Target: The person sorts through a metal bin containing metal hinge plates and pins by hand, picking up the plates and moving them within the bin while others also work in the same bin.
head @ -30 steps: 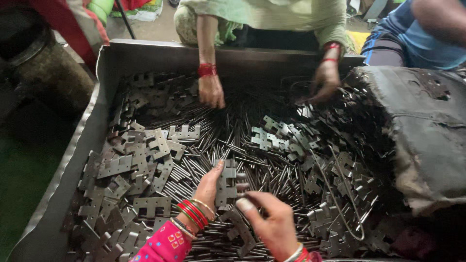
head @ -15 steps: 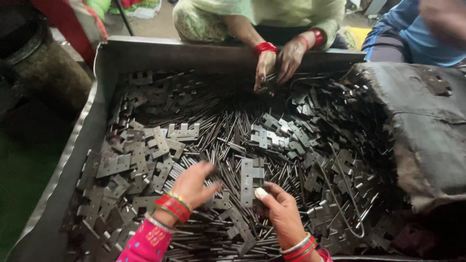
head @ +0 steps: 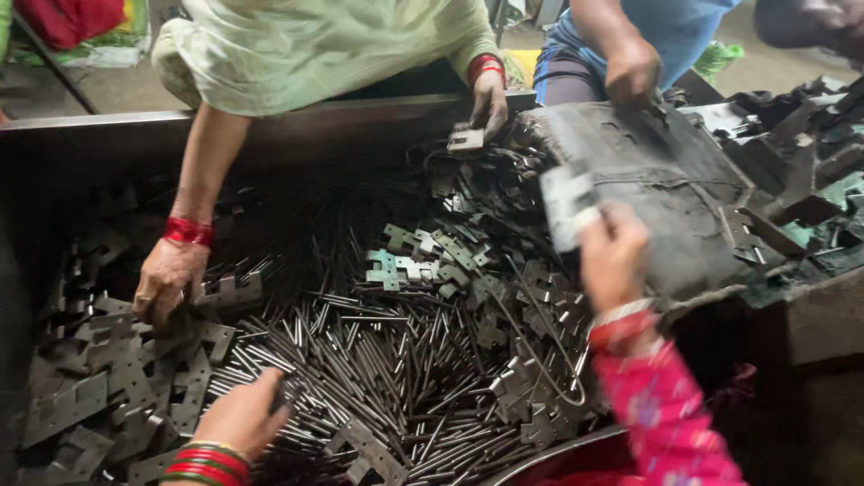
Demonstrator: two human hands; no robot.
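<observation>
We are reaching with our left hand down into the metal bin, its fingers curling loosely over the heap of thin steel pins with nothing pinched between them. Just to the left of that hand are lying flat notched hinge plates, and more of them are piled just past the fingertips. We are lifting our right hand well above the pile, its fingers closing on a flat metal plate that is showing blurred above the knuckles; right beside that grip, on its far side, a dark worn cloth is draping over the bin's edge. Across from us, a person in a pale green garment is pressing one hand onto the plates beyond our left hand and holding a small plate in the other hand. Another person's hand is resting on the cloth.
</observation>
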